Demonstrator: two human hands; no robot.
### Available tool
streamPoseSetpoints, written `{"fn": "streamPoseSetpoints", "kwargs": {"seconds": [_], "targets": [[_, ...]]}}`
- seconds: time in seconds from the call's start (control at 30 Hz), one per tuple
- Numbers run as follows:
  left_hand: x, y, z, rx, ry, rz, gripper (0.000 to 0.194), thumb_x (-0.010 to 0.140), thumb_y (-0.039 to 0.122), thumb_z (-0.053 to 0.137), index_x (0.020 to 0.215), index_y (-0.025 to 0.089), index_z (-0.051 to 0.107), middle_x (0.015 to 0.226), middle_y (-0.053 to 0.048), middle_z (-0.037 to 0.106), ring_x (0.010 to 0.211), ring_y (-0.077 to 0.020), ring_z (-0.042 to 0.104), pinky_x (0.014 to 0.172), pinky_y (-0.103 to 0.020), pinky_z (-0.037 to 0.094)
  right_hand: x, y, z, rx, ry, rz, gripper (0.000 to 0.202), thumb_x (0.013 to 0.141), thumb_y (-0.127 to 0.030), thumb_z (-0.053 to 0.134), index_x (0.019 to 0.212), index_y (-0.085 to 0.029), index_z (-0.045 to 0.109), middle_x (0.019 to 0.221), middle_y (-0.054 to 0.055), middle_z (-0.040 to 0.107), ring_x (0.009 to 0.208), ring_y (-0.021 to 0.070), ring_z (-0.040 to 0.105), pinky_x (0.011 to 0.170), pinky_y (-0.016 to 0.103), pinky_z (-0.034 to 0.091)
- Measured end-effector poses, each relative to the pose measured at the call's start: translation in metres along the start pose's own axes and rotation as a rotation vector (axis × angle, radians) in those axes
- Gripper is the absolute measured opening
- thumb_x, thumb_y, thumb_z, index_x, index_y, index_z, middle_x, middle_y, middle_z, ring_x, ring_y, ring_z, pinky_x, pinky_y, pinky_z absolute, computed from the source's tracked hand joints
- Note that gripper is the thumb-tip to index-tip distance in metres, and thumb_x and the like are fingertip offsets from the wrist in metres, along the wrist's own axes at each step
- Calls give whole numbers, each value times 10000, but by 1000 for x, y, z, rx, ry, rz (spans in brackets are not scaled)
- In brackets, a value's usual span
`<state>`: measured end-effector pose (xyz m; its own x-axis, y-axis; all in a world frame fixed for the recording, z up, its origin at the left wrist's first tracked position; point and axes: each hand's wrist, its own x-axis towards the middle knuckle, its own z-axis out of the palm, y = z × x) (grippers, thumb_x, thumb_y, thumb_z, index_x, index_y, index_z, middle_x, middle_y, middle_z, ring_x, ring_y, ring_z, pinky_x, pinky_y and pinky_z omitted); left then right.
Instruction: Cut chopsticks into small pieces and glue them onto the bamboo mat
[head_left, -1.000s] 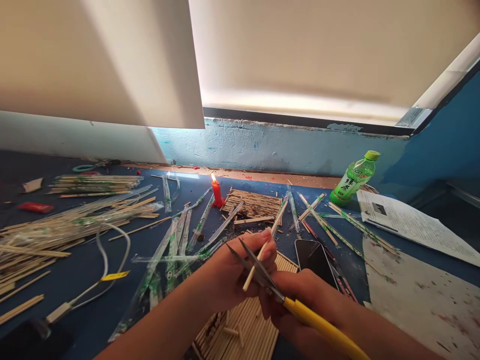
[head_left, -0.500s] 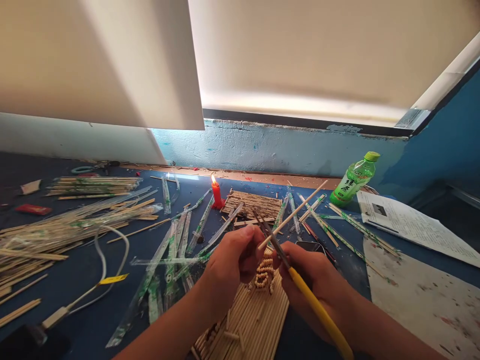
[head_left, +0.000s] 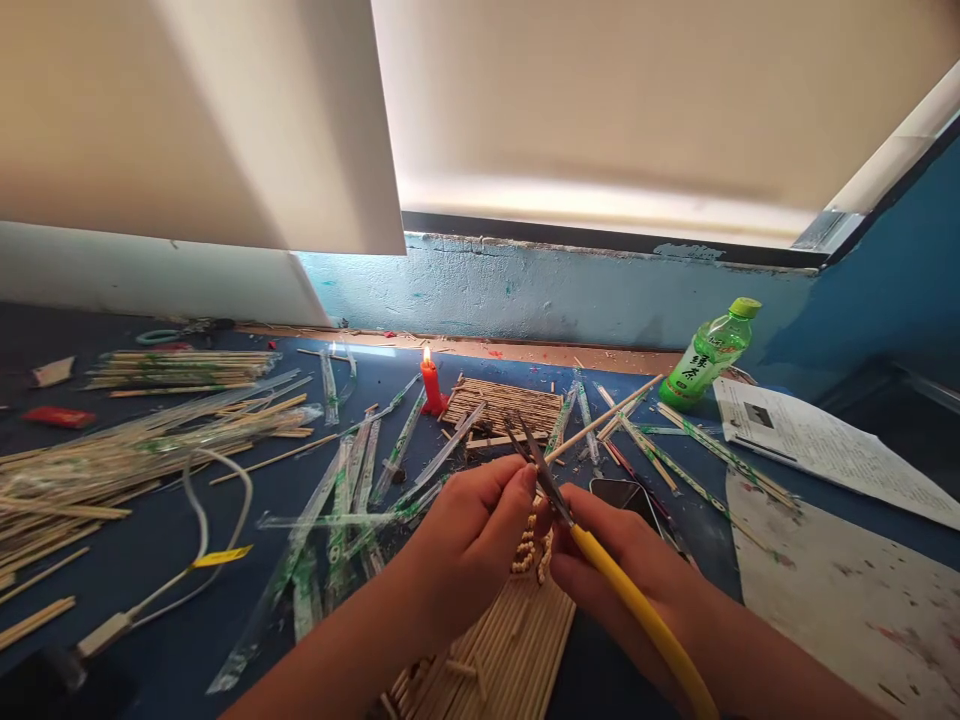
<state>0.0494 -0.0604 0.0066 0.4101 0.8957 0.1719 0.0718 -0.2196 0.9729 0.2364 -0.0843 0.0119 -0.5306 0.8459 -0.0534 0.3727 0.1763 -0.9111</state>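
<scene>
My left hand (head_left: pixel 472 540) is closed, thumb and forefinger pinched at the near end of a pale wooden chopstick (head_left: pixel 604 418). The stick slants up and away to the right; its near end is hidden by the fingers and blades. My right hand (head_left: pixel 626 565) is wrapped round yellow-handled scissors (head_left: pixel 637 600). Their dark blades lie across the stick by my left fingertips, tips slightly apart. Below both hands is a flat panel of sticks laid side by side (head_left: pixel 517 640). On it stands a curled structure of small round stick pieces (head_left: pixel 525 550), partly covered by my hands.
A lit red candle (head_left: pixel 430 385) stands beyond my hands, beside a stack of sticks (head_left: pixel 510 405). Torn plastic sleeves (head_left: pixel 341 510) and bundled chopsticks (head_left: pixel 180 368) spread leftward, near a white cable (head_left: pixel 247 500). Rightward are a green tea bottle (head_left: pixel 712 355), a phone (head_left: pixel 626 495) and printed paper (head_left: pixel 832 445).
The chopstick has tilted lower and its far end has shifted right. My left thumb has come up over its near end, close to the scissor blades.
</scene>
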Motion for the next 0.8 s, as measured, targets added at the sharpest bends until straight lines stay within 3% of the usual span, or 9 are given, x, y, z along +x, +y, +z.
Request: {"fn": "streamPoseSetpoints", "kwargs": {"seconds": [0.2, 0.43, 0.57, 0.73, 0.8], "targets": [[0, -7, -2, 357, 22, 152, 299, 1019, 230, 379, 720, 212, 395, 626, 61, 437, 552, -97, 387, 550, -258, 315, -4, 5, 4, -68, 83, 1, 142, 997, -335, 524, 1053, -242, 615, 868, 4, 657, 745, 162, 566, 621, 242, 469], [1, -10, -2, 452, 12, 188, 279, 1010, 215, 357, 732, 223, 370, 637, 55, 439, 553, -108, 401, 556, -279, 304, -2, 7, 5, -183, 75, 54, 130, 999, -281, 476, 970, -218, 586, 819, -11, 649, 664, 127, 494, 607, 236, 439], [0, -8, 1, 340, 8, 104, 291, 1025, 270, 362, 740, 222, 398, 647, 49, 440, 569, -118, 394, 557, -284, 310, -3, 6, 5, -188, 69, 77, 74, 976, -283, 526, 956, -224, 567, 780, -32, 633, 636, 116, 469, 562, 217, 409], [0, -5, 6, -115, 29, -108, 375, 1049, 363, 334, 701, 227, 363, 612, 69, 340, 525, -108, 316, 535, -264, 329, 2, 7, 4, -164, 71, 11, 73, 989, -269, 508, 957, -219, 550, 808, -30, 612, 670, 124, 460, 613, 235, 436], [1, -5, 5, -98, 38, -104, 367, 1042, 359, 366, 701, 223, 377, 618, 68, 354, 538, -107, 332, 544, -263, 336, 3, 7, 4, -184, 82, 10, 104, 999, -311, 511, 952, -225, 544, 818, -27, 619, 684, 131, 482, 630, 247, 436]]}}
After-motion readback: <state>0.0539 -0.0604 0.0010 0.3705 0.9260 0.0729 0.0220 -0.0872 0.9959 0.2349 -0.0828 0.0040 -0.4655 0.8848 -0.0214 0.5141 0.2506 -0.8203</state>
